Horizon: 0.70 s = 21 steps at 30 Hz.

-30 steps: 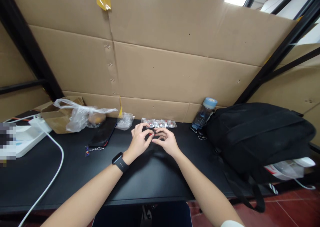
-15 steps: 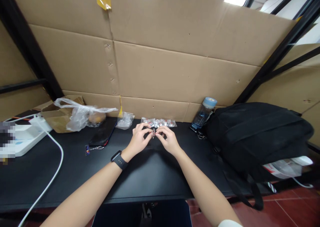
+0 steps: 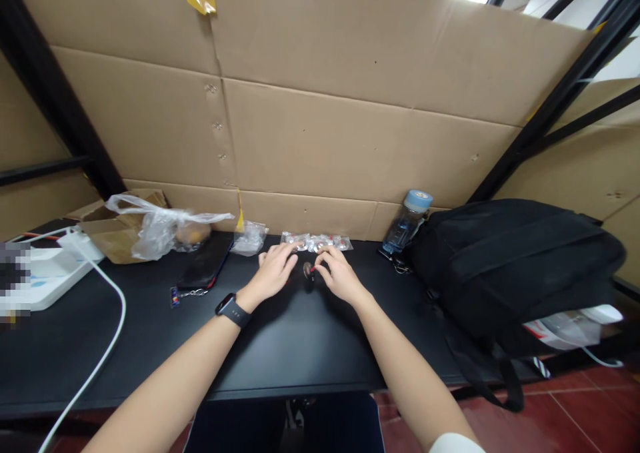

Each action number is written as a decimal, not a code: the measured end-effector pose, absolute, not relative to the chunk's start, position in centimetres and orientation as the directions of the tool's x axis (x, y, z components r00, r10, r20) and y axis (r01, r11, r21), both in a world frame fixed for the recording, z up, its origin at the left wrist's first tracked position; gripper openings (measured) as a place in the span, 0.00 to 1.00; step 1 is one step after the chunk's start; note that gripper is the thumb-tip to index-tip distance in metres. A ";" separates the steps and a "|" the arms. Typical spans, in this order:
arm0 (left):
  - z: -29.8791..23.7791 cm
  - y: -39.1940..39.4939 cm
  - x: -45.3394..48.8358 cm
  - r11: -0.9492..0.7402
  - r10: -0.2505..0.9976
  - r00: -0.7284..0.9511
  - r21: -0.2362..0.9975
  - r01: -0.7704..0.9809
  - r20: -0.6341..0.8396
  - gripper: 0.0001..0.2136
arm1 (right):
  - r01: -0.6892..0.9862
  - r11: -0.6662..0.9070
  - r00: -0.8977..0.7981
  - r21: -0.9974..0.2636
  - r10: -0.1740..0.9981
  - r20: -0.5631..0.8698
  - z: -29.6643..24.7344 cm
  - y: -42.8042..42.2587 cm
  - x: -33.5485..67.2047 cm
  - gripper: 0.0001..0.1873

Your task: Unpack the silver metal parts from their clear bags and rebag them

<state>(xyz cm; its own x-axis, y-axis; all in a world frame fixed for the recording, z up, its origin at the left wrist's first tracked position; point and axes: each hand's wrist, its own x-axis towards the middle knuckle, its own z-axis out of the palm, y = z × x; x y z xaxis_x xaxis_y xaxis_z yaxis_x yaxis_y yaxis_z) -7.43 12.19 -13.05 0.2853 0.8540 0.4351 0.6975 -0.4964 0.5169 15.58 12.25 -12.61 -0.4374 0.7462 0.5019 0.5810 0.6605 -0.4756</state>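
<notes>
Small round metal piece (image 3: 308, 268), silvery, with a red bit on its right side, is sitting on the black bench (image 3: 300, 346) near the middle of the back edge, in the gap between the two hands. It is a disc, so no long axis is showing. The only direction it is giving is the red bit, which is pointing toward the right hand.

Right hand (image 3: 337, 276) is lying just right of the piece with its fingers curled and its thumb tip right at the red bit. It is the nearer hand. Whether thumb and finger are actually pinching the red bit or only touching it is too small to tell.

Left hand (image 3: 274, 273) is resting just left of the piece, palm down, fingers spread and flat, holding nothing. Its fingertips are reaching toward a strip of clear packets (image 3: 316, 242) lying along the back edge, just behind the piece. A dark smartwatch (image 3: 231, 310) is sitting on that wrist.

Further left along the back, a small clear bag (image 3: 249, 237), a dark phone (image 3: 206, 266) with a keychain (image 3: 183, 296) beside it, and a plastic bag (image 3: 160, 230) draped over a cardboard box are lying. A white cable (image 3: 113, 333) is looping across the left end. Right of the hands, a water bottle (image 3: 406, 223) is leaning against a black backpack (image 3: 510, 266) at the right end. A cardboard wall (image 3: 350, 133) is closing off the back.
</notes>
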 end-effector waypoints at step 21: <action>-15.3 12.8 -8.1 -0.588 0.806 0.480 0.376 0.716 0.346 0.04 | 0.827 0.381 -0.377 -0.413 0.921 0.096 -12.9 14.6 22.7 0.19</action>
<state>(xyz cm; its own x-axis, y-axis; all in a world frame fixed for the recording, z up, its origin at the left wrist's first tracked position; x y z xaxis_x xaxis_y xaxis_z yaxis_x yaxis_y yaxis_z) -8.14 12.81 -15.29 0.4801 0.8063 0.3455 0.7163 -0.5877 0.3763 22.70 14.57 -12.88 -0.3766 0.9214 0.0959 0.8273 0.3811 -0.4126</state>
